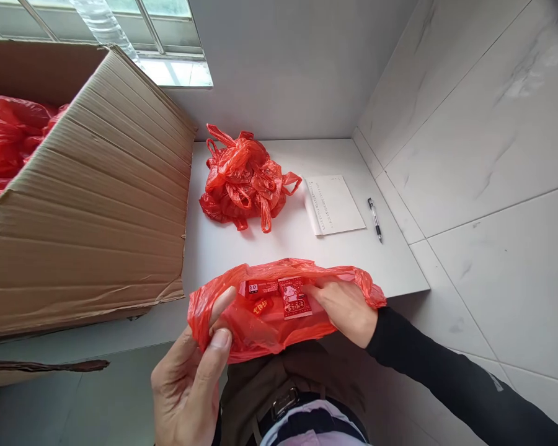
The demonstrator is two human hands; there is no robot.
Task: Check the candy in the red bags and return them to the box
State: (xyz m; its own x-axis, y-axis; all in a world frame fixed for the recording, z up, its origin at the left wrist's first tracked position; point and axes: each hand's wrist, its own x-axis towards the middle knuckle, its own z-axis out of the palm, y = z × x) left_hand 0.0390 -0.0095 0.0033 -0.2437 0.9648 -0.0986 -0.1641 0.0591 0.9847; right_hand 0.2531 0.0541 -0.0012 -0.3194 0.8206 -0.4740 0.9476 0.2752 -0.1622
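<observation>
A red plastic bag [255,334] is held open in front of my body. My left hand [190,384] pinches its left rim, with the thumb outside and a finger over the edge. Reaching in from the right, my right hand [348,310] has its fingertips on the edge of a small red snack packet [294,300] with a printed cartoon. Beside that packet inside the bag lie another red packet [265,288] and a small red piece with yellow lettering [261,306]. The right hand's lower fingers are partly hidden.
A heap of red plastic bags [246,179] sits on the white table [279,244]. Right of it lie a notepad [337,204] and a pen [374,220]. A large cardboard box [97,204] holding red bags stands at the left. Tiled wall [493,136] bounds the right side.
</observation>
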